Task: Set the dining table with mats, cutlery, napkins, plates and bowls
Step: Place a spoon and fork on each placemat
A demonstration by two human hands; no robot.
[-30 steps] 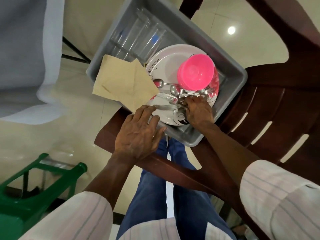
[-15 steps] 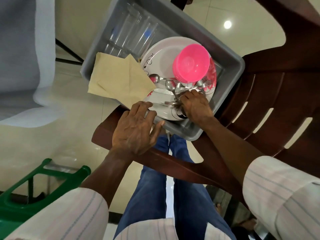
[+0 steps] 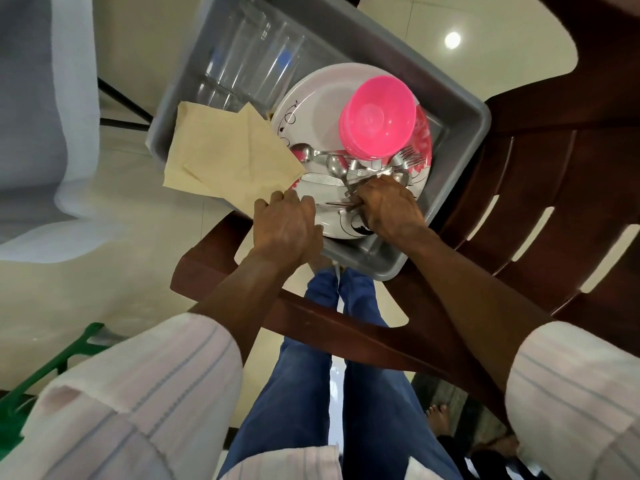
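A grey plastic tub [image 3: 460,133] rests on a brown chair. Inside it lies a white patterned plate [image 3: 311,109] with stacked pink bowls [image 3: 377,123] turned upside down on it. Spoons, forks and knives [image 3: 346,164] lie in a heap across the plate's near half. My right hand [image 3: 388,206] is closed around several pieces of this cutlery at their handles. My left hand [image 3: 285,226] rests fingers-down on the tub's near rim, its fingertips touching a knife on the plate. Beige napkins [image 3: 225,157] hang over the tub's left rim.
Clear drinking glasses [image 3: 249,60] lie at the tub's far end. The brown plastic chair [image 3: 540,174] has a slatted back to the right. A green stool [image 3: 69,355] stands at lower left, a grey-and-white cloth [image 3: 41,98] at upper left. My legs in jeans are below.
My left hand has slid forward from the chair edge onto the tub rim toward the cutlery. My right hand has gathered the cutlery handles more tightly.
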